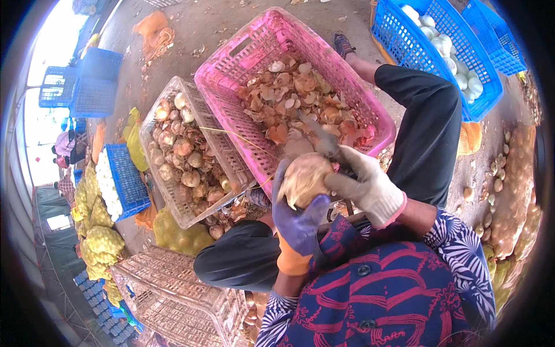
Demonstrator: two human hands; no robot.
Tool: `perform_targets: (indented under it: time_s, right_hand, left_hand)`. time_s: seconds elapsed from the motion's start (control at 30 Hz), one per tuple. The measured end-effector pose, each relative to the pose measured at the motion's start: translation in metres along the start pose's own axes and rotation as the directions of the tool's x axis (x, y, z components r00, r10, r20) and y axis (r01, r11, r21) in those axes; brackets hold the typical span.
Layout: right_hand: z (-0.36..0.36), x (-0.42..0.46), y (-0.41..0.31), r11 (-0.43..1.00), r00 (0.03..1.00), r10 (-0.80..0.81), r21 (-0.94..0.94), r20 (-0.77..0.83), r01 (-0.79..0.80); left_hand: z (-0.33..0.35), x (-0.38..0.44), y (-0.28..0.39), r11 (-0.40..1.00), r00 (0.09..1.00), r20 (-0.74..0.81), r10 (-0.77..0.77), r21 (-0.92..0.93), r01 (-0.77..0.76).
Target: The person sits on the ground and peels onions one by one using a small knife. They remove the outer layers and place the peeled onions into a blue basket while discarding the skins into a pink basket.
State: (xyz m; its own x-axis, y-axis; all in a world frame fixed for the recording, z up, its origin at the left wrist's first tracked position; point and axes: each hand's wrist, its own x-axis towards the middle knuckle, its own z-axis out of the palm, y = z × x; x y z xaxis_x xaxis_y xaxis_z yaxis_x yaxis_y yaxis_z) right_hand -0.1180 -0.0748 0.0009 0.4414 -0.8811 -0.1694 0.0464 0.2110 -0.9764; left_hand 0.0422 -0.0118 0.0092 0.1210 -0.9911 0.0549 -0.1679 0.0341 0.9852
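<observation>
My left hand (299,221), in a purple and orange glove, holds a large onion (305,180) with its papery skin partly loose. My right hand (366,184), in a white and grey knit glove, touches the onion's right side with its fingers. A blurred dark object, perhaps a knife (321,136), extends from the right hand over the crate; its shape is unclear. Beyond the hands stands a pink plastic crate (360,82) with onion skins (299,95) and a few pale pieces inside. A whitish crate (167,195) of unpeeled onions (182,147) leans against its left side.
A blue crate (485,99) of peeled white onions (442,43) stands at upper right. Worn crates (173,290) lie at lower left. Mesh sacks (97,243) and another blue crate (130,182) are further left, with people (65,143) in the distance. Loose onions (468,194) lie on the floor.
</observation>
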Motion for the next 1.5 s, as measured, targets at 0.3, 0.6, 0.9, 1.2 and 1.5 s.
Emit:
perform_targets:
  time_s: [0.3, 0.6, 0.9, 1.2, 1.5]
  right_hand:
    - [-0.022, -0.019, -0.016, 0.488, 0.943, 0.110, -0.844, 0.313, 0.222]
    - [-0.009, -0.001, -0.002, 0.455, 0.936, 0.158, -0.865, 0.314, 0.214]
    - [-0.041, 0.018, 0.017, 0.321, 0.905, 0.012, -0.858, 0.426, 0.400]
    - [-0.030, 0.005, -0.008, 0.882, 0.871, 0.445, 0.065, 0.205, -0.466]
    - [-0.002, -0.027, -0.021, 0.873, 0.891, 0.426, 0.186, 0.158, -0.450]
  left_hand:
    - [0.004, -0.028, -0.016, 0.728, 0.895, -0.130, -0.426, -0.637, 0.254]
    - [0.008, -0.015, -0.003, 0.971, 0.970, -0.181, -0.164, -0.203, 0.126]
    - [0.012, -0.029, -0.003, 0.637, 0.893, -0.098, -0.439, -0.735, 0.233]
    - [-0.007, -0.014, 0.004, 0.923, 0.923, -0.063, -0.379, -0.098, 0.372]
    - [-0.002, -0.014, 0.001, 0.934, 0.975, -0.050, -0.218, -0.300, 0.193]
